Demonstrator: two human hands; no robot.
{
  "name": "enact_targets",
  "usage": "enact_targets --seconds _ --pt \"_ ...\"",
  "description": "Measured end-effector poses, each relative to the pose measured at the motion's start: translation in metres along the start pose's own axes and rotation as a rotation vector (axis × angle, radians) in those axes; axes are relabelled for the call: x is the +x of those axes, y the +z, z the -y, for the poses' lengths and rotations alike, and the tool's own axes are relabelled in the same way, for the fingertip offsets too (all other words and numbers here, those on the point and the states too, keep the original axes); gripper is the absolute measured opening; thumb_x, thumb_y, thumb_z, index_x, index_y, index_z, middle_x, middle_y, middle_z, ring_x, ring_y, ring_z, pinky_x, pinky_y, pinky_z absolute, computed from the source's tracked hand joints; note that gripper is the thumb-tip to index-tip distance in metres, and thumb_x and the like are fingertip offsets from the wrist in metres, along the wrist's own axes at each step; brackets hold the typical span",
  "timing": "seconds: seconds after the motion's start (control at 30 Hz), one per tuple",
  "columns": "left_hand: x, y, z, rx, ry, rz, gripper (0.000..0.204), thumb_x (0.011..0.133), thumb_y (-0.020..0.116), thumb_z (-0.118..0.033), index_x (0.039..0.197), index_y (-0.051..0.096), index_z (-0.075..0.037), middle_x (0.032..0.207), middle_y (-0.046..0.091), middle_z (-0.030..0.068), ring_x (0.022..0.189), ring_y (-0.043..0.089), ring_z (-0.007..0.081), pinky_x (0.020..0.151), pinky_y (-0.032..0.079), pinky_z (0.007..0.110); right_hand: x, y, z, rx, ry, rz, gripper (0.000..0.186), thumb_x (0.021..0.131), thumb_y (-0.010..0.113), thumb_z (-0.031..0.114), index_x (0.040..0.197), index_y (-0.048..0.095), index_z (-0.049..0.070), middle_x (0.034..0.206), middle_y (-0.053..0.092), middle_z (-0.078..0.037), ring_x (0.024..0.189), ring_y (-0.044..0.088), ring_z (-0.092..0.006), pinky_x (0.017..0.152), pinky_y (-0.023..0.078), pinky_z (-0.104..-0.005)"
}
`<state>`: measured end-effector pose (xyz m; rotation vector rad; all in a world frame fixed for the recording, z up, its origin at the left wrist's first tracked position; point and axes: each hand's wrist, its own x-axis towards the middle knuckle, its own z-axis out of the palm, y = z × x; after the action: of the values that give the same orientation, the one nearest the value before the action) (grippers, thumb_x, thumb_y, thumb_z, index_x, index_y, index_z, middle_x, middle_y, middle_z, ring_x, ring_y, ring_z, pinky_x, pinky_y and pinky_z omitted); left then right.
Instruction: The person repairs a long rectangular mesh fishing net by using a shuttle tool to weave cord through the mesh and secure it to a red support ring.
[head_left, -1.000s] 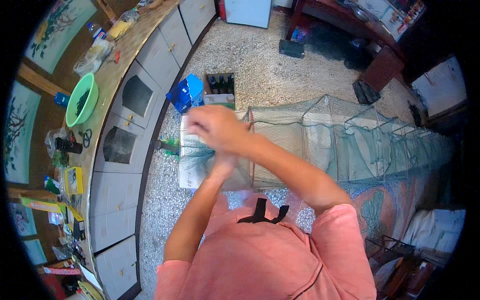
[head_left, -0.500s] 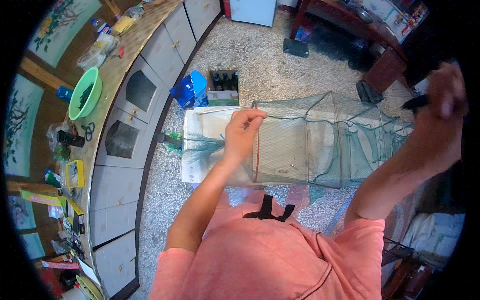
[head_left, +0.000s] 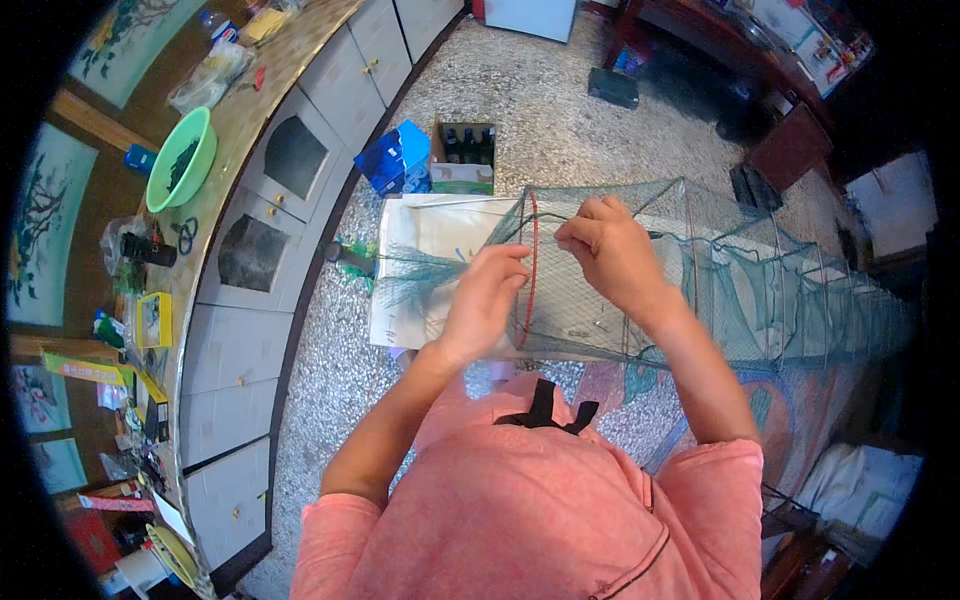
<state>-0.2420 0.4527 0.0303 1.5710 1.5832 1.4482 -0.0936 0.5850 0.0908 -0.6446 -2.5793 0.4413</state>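
A long green net trap [head_left: 640, 300] with thin square frames stretches to the right over a pale board [head_left: 410, 225]. A red rod [head_left: 533, 260] forms its left-hand frame; loose netting gathers beyond it at the left. My left hand [head_left: 485, 305] is by the red rod, fingers curled in and slightly blurred; whatever lies between its fingertips is too small to make out. Just right of the rod, my right hand [head_left: 615, 255] is closed in a pinch over the upper netting. A dark slim tool [head_left: 655, 236] shows partly beside its knuckles, mostly hidden by the hand.
Beyond the board stand a carton of dark bottles [head_left: 465, 160] and a blue box [head_left: 397, 160]. Cabinets [head_left: 240, 350] line the left, with a green basin [head_left: 183, 160] on the counter. A dark wooden table [head_left: 715, 60] stands at the far right.
My right hand has come in from the far right, where it held a dark pointed tool, to the netting near the red rod. My left hand has moved down from the trap's upper corner.
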Motion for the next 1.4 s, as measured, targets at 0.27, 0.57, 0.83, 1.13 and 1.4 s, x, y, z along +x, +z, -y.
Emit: enact_targets --seconds 0.27,0.57,0.83,1.13,1.4 --pt "-0.005 0.018 0.019 -0.416 -0.209 -0.084 0.008 0.087 0.05 -0.006 0.089 0.056 -0.001 0.115 0.052 0.0123 0.098 0.053 0.0184 0.085 0.042 0.029 0.008 0.044 0.012 0.374 0.091 -0.182 0.014 0.07 0.061 0.002 0.083 0.057 0.004 0.082 0.053 -0.012 0.081 0.051 -0.0285 0.072 0.042 -0.0346" --pt "-0.016 -0.01 0.006 -0.104 -0.081 -0.001 0.006 0.086 0.05 -0.003 0.089 0.054 -0.001 0.102 0.055 0.0107 0.091 0.056 0.0223 0.08 0.043 0.032 0.02 0.05 0.014 0.228 -0.039 -0.057 0.012 0.068 0.065 0.008 0.077 0.058 0.004 0.082 0.052 -0.012 0.083 0.05 -0.0308 0.071 0.042 -0.0386" --pt "0.005 -0.042 0.003 0.353 0.092 0.157 0.006 0.084 0.051 -0.002 0.088 0.055 -0.001 0.095 0.056 0.0133 0.093 0.055 0.0293 0.083 0.042 0.033 0.024 0.035 0.012 0.241 -0.146 0.072 0.01 0.069 0.064 0.01 0.076 0.059 0.005 0.08 0.051 -0.01 0.081 0.049 -0.0301 0.068 0.043 -0.0383" --pt "-0.02 0.011 0.036 -0.468 -0.18 0.024 0.013 0.085 0.053 -0.007 0.096 0.056 -0.002 0.11 0.052 0.0102 0.115 0.042 0.0225 0.096 0.033 0.035 0.021 0.05 0.025 -0.142 -0.241 -0.118 0.017 0.058 0.065 0.02 0.07 0.057 0.012 0.074 0.053 -0.003 0.081 0.051 -0.0236 0.069 0.039 -0.039" --pt "-0.024 0.027 0.052 -0.254 -0.196 -0.163 0.028 0.085 0.053 -0.007 0.112 0.049 -0.002 0.12 0.049 0.0106 0.114 0.043 0.0206 0.097 0.034 0.034 0.055 0.036 0.123 0.516 -0.331 -0.179 0.017 0.08 0.059 0.021 0.082 0.048 0.009 0.071 0.056 -0.009 0.067 0.057 -0.0247 0.059 0.043 -0.0366"
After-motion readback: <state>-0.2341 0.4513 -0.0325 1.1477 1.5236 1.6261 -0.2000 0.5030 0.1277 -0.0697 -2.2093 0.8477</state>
